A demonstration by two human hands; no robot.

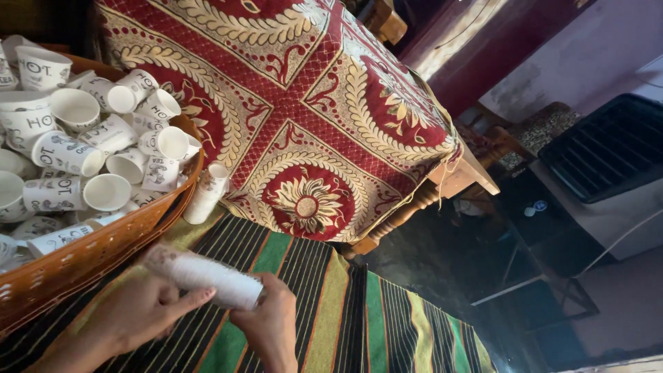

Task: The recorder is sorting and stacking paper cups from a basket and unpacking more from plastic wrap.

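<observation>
Both hands meet over the striped cloth (324,290) low in the view, sharing one nested stack of white paper cups (207,276). Left hand (138,314) is curled under the stack's near side, fingers wrapped on it, thumb reaching toward the far end — a steadying hold that keeps the cups lying sideways rather than slumping apart. Right hand (273,321) closes on the stack's open end, fingertips pinching the rim of the outermost cup.

Just to the left, a brown woven basket (103,252) brims with loose printed cups (90,138), tumbled at every angle. A second, shorter cup stack (207,192) leans against the basket's rim — propped there, touching it. Behind lies a red and gold patterned cloth (311,103) draped over a wooden frame (414,200).
</observation>
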